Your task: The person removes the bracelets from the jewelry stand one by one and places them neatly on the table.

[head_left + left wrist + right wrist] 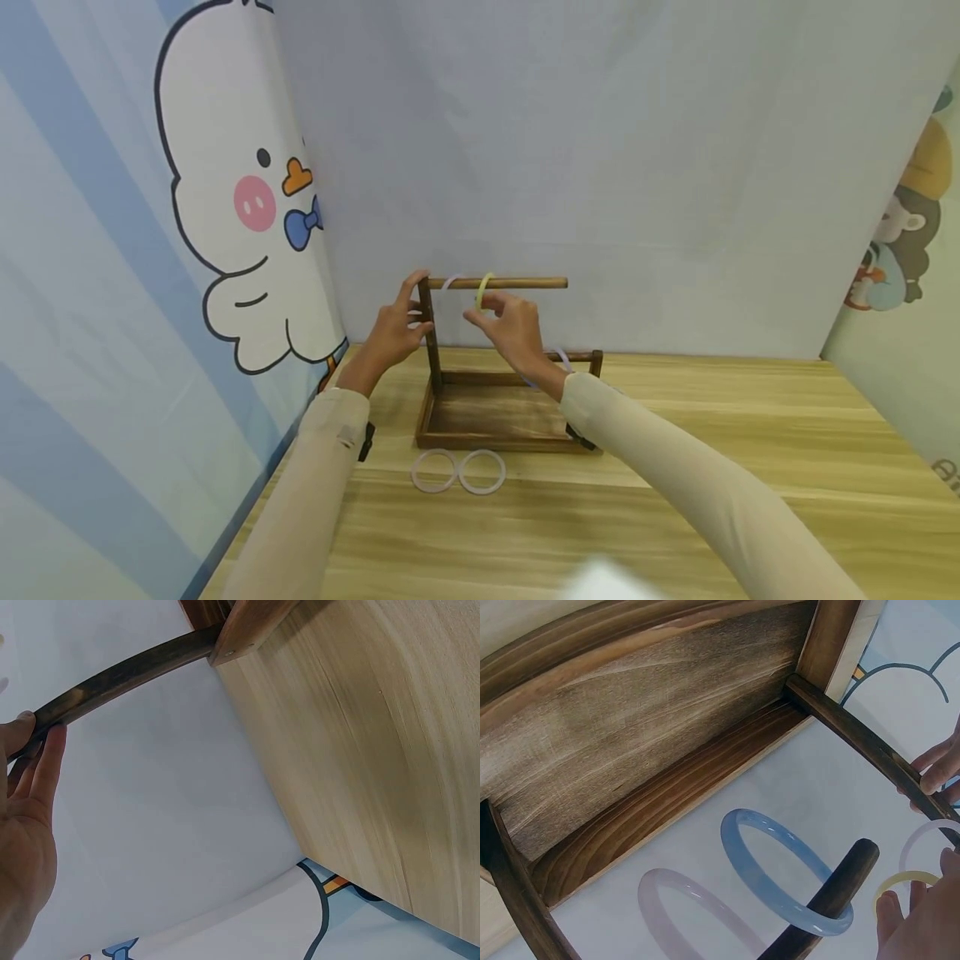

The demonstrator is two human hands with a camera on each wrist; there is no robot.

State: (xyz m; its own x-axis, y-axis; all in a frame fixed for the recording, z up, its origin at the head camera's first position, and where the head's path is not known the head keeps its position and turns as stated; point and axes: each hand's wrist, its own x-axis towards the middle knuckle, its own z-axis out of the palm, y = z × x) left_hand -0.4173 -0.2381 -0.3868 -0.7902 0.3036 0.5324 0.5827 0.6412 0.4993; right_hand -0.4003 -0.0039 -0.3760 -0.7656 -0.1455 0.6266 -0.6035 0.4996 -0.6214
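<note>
A dark wooden bangle stand has a tall post [432, 354] at its left, and my left hand [396, 329] holds that post near the top between thumb and fingers. My right hand [516, 327] pinches a yellow bangle [482, 292], which loops round the upper bar [536, 283]. Left of it, a pale lilac bangle [451, 281] hangs on the same bar. On the lower bar [847, 881] hangs a blue bangle [740, 855], with a pinkish bangle [649, 900] beside it. My right forearm hides part of that lower bar in the head view.
Two pale bangles, a left one [414, 479] and a right one [504, 477], lie side by side on the wooden table [712, 467] before the stand's tray base [495, 412]. A grey cloth [600, 167] hangs behind, with a printed curtain [97, 333] on the left.
</note>
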